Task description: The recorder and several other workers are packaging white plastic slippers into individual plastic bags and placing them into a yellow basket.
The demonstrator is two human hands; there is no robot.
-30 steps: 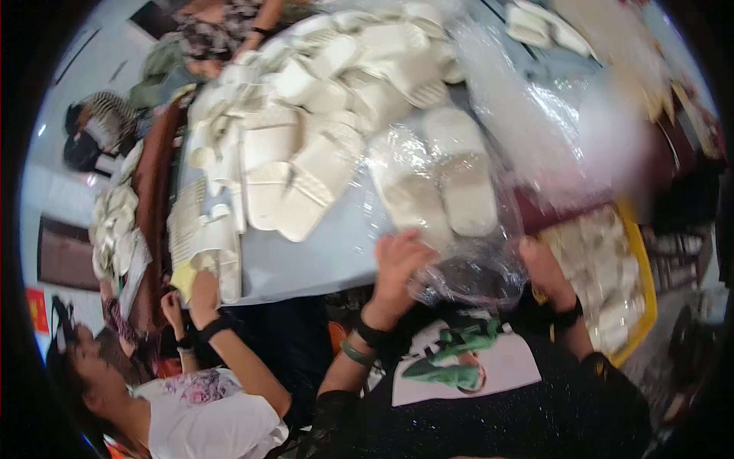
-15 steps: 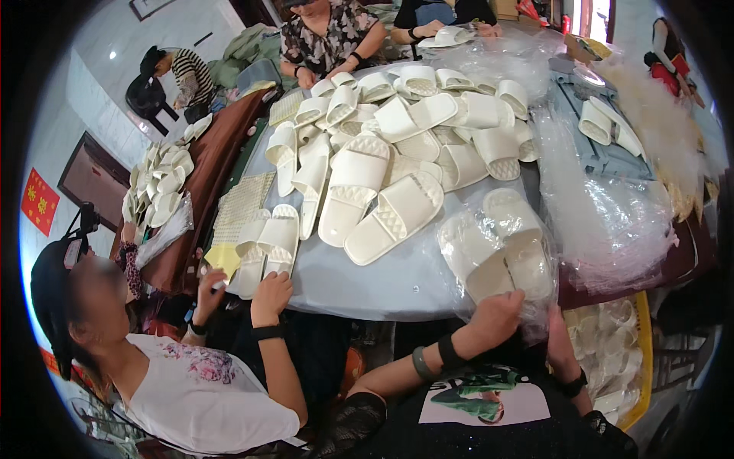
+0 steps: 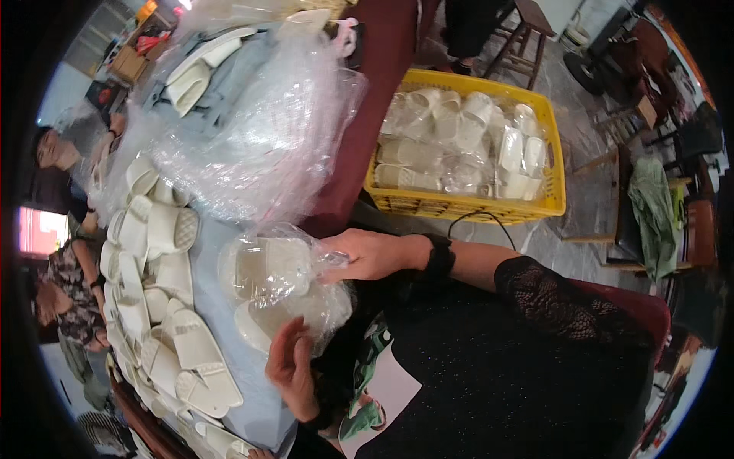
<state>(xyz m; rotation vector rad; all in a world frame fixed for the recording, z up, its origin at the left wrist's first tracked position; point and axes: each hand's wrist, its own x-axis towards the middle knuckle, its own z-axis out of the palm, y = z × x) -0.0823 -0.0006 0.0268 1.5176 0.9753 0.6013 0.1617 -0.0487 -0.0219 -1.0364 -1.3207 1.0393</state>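
A pair of cream slippers [image 3: 264,269] lies inside a clear plastic bag at the edge of the grey table. My right hand [image 3: 373,255] is closed on the bag's gathered end, with a crumpled bit of plastic at its fingertips. Just beside the lower slipper is my left hand [image 3: 293,369], its fingers apart and holding nothing. It overlaps the bag in view; whether it touches the plastic I cannot tell. A heap of unbagged cream slippers [image 3: 200,353] spreads over the table to the left.
A yellow crate [image 3: 474,208] with bagged slippers stands on the floor beyond my right hand. Clear plastic bags [image 3: 252,145] cover the table's far part, near a loose slipper [image 3: 191,84]. Co-workers sit at the left. Stools and chairs [image 3: 527,38] stand farther off.
My view has swung right, bringing the whole crate into sight. My left hand has let go of the bag and opened beside it, while my right hand grips the bag's end.
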